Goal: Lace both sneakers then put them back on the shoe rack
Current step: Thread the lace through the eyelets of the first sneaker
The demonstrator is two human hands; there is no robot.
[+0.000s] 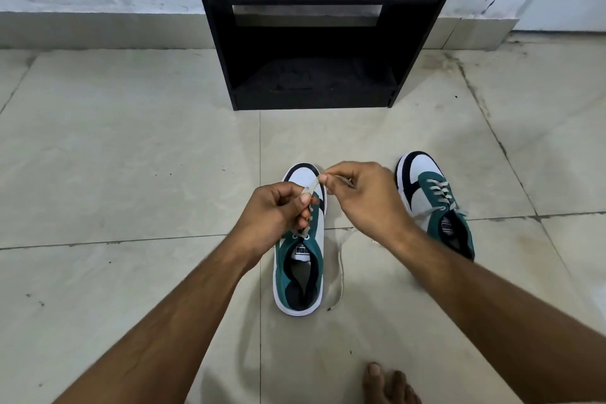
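A white, teal and navy sneaker (300,269) stands on the floor in front of me, toe pointing to the rack. My left hand (278,210) and my right hand (360,193) hover over its front half, each pinching the pale shoelace (313,185) stretched between them. The lace's free end (341,272) trails on the tile to the sneaker's right. The second sneaker (433,200) stands to the right with its lace crossed through the eyelets. The black shoe rack (314,43) stands just beyond, its lower shelves bare.
Pale floor tiles (131,157) spread all around the shoes. A white wall with a grey skirting (98,29) runs behind the rack. Bare toes (387,380) show at the bottom edge.
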